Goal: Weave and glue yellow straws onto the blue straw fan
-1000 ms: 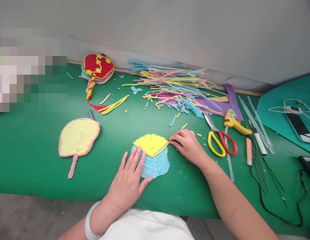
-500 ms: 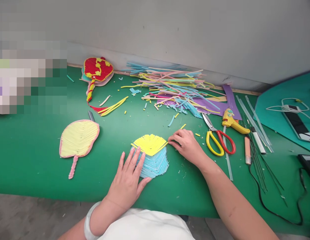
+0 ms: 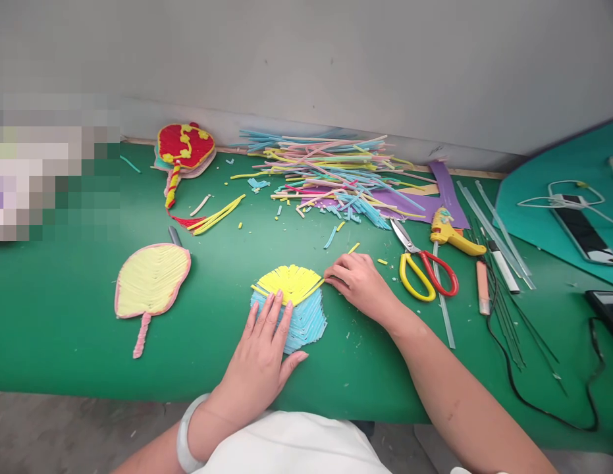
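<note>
In front of me lies a fan-shaped panel of pipe cleaners, its lower part blue (image 3: 309,322) and its upper part a yellow fan of short pieces (image 3: 288,280). My left hand (image 3: 261,349) rests flat on the panel's left side, fingers stretched out, fingertips at the yellow part's lower edge. It covers much of the blue area. At the panel's right corner my right hand (image 3: 360,286) pinches the outer end of a yellow pipe cleaner strip (image 3: 313,288) that runs along the yellow part's lower right edge. The fingertips hide that end.
A yellow leaf-shaped fan (image 3: 153,280) lies left, a red fan (image 3: 185,143) behind it. Loose pipe cleaners (image 3: 330,164) are heaped at the back. Scissors (image 3: 419,260), a yellow glue gun (image 3: 454,234), glue sticks (image 3: 494,224) and a black cord (image 3: 523,401) lie right.
My left hand has slid right across the panel, covering more of the blue and reaching the yellow part's lower edge. My right hand keeps its pinch at the corner. The whole view has shifted slightly.
</note>
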Demonstrator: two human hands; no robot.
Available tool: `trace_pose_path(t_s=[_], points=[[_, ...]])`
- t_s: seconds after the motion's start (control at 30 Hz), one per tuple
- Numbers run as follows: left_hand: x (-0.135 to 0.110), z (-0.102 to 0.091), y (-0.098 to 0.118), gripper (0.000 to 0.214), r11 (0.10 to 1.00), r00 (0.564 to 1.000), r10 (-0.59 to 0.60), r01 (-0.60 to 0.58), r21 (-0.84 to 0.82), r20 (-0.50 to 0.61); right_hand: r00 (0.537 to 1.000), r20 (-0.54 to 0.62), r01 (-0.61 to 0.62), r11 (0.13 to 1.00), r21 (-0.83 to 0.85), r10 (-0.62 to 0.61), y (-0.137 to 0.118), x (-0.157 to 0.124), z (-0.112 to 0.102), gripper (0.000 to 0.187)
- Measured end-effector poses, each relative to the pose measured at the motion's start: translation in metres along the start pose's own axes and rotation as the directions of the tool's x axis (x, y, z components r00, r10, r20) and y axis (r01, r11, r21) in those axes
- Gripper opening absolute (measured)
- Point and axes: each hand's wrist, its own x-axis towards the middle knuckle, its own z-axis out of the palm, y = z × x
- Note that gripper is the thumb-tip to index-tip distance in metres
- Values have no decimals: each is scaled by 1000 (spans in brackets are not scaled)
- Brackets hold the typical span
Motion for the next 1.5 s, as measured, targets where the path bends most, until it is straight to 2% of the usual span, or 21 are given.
trace_pose_path(t_s=[0.27,0.53,1.0,1.5], points=[[0,1,0,67,999,999,18,-19,35,32,1000,1,12,1000,-26,-12,0,-1,-4,17],[0,1,0,67,1000,999,15,-16,23,41,999,-1,40,999,-5,-40,2,-3,-3,20],[1,2,0,69,998,999,19,-22,58,48,1000,7,21,999,-43,-21,-2,-2,-5,22],[1,1,-1,68,1000,999,12,-13,5,46,998,33,54,997,-49,-52,-2,-4,-9,24]])
